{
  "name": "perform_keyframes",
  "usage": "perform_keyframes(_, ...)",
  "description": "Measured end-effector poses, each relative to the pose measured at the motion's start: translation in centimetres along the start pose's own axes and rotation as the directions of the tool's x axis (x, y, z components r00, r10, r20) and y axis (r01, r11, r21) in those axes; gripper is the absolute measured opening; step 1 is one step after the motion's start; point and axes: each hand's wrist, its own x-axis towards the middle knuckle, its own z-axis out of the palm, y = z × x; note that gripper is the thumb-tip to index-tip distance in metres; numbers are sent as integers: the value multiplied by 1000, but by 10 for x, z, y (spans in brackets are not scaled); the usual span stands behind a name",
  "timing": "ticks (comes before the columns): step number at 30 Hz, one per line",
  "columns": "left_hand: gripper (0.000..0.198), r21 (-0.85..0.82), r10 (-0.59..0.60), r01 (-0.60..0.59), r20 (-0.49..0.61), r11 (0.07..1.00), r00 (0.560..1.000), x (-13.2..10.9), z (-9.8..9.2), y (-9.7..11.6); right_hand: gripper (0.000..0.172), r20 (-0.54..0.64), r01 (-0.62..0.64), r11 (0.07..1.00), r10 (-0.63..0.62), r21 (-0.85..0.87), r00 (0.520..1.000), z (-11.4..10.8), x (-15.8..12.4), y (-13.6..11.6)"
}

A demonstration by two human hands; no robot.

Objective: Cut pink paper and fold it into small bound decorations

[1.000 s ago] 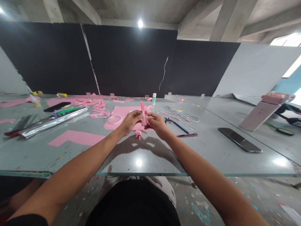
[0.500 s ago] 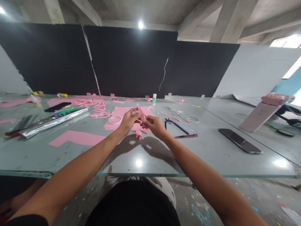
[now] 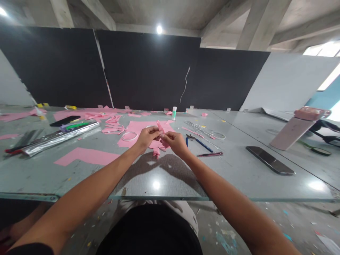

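Holding a pink paper strip (image 3: 160,129), the left hand (image 3: 148,137) and right hand (image 3: 175,143) have narrow grips.

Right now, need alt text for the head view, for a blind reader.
Left hand and right hand pinch a pink paper strip over a glass table strewn with pink scraps. A clear ring and pliers lie nearby, a foil roll left, a phone right.
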Motion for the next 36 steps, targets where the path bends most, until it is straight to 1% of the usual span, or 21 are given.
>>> perform_keyframes(3, 29, -44, -8, 7, -26, 999, 1000, -1, 1, 2, 25, -123, 69, 984, -90, -163, 988, -2, -2, -3)
perform_keyframes(5, 31, -82, -37, 36, -9, 996, 999, -3, 2, 4, 16, -152, 127, 957, -171, -259, 973, -4, -4, -3)
perform_keyframes(7, 31, -106, -86, 88, 31, 990, 996, -4, 3, 6, 12, -150, 196, 910, -266, -366, 952, -6, -5, -4)
perform_keyframes(10, 28, -122, -158, 162, 37, 979, 987, -6, 5, 7, 17, -97, 293, 784, -407, -547, 908, -8, -6, -5)
perform_keyframes(12, 24, -155, -190, 190, 15, 970, 982, -7, 5, 8, 21, -24, 337, 688, -458, -642, 889, -9, -7, -5)
perform_keyframes(15, 19, -233, -209, 208, 17, 950, 978, -7, 6, 11, 24, 86, 376, 565, -471, -735, 878, -11, -7, -5)
perform_keyframes(17, 18, -267, -203, 209, 53, 941, 978, -7, 5, 12, 27, 132, 385, 520, -458, -763, 879, -12, -7, -5)
perform_keyframes(18, 18, -273, -196, 209, 76, 939, 978, -7, 5, 12, 28, 142, 387, 514, -451, -766, 881, -12, -7, -5)
perform_keyframes(20, 19, -267, -184, 207, 109, 941, 977, -7, 4, 12, 29, 141, 394, 547, -447, -739, 883, -12, -8, -5)
perform_keyframes(21, 21, -259, -180, 204, 115, 944, 977, -7, 3, 12, 29, 126, 398, 587, -449, -705, 885, -11, -8, -6)
perform_keyframes(23, 25, -243, -170, 194, 114, 951, 979, -7, 2, 10, 27, 68, 383, 706, -431, -596, 900, -10, -9, -7)
perform_keyframes(25, 30, -228, -148, 170, 110, 959, 983, -6, 0, 8, 25, -9, 312, 835, -355, -454, 935, -10, -8, -8)
perform_keyframes(27, 33, -197, -125, 146, 112, 970, 986, -5, -1, 6, 22, -78, 209, 924, -246, -321, 966, -9, -7, -8)
perform_keyframes(29, 35, -163, -107, 123, 106, 979, 989, -5, -2, 5, 22, -126, 129, 968, -158, -213, 979, -8, -6, -7)
perform_keyframes(32, 36, -158, -90, 103, 86, 982, 992, -5, -1, 4, 22, -140, 62, 993, -76, -97, 987, -5, -4, -5)
perform_keyframes(34, 36, -156, -86, 95, 65, 983, 994, -5, 0, 4, 21, -135, 50, 996, -59, -68, 989, -3, -3, -4)
perform_keyframes(36, 36, -138, -90, 97, 55, 986, 994, -6, 2, 4, 20, -151, 59, 995, -71, -80, 986, -1, -3, -5)
